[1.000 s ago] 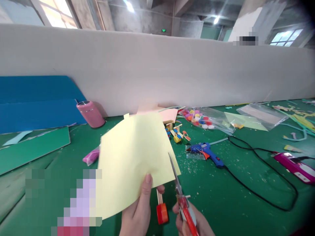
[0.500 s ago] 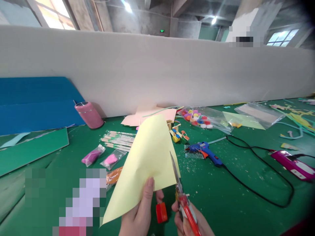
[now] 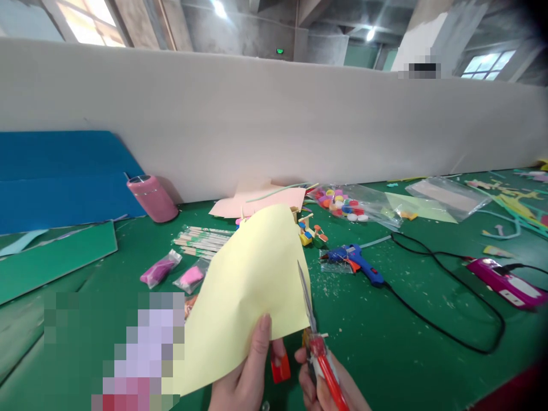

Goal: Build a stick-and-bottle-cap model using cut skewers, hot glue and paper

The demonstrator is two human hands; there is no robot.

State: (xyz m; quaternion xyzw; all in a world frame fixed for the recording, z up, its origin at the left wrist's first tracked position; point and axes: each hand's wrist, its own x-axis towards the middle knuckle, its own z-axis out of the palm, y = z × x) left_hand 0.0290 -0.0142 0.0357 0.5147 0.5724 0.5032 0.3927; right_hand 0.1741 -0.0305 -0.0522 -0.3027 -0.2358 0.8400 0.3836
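Note:
A pale yellow sheet of paper (image 3: 252,274) stands curved in front of me, gripped low down by my left hand (image 3: 244,371). Its thumb presses on the near face, and a fingertip shows past the bottom edge. Beside that fingertip is a small red object (image 3: 281,371); I cannot tell whether the finger touches it. My right hand (image 3: 336,382) is closed around scissors (image 3: 321,357) with red on the handle. One blade points up across the sheet's right edge, and the rest of the blades cannot be made out behind the paper.
Behind the paper lie bundled wooden sticks (image 3: 201,240), pink sheets (image 3: 257,197) and a bag of coloured caps (image 3: 342,205). A blue glue gun (image 3: 355,262) with a black cord lies right. Left are a pink bottle (image 3: 153,198), clay packets (image 3: 160,269) and a green board (image 3: 60,262).
The sheet's upper part has bent over slightly more, and its left side covers more of the orange packet. Both hands keep their hold, and the view has shifted slightly.

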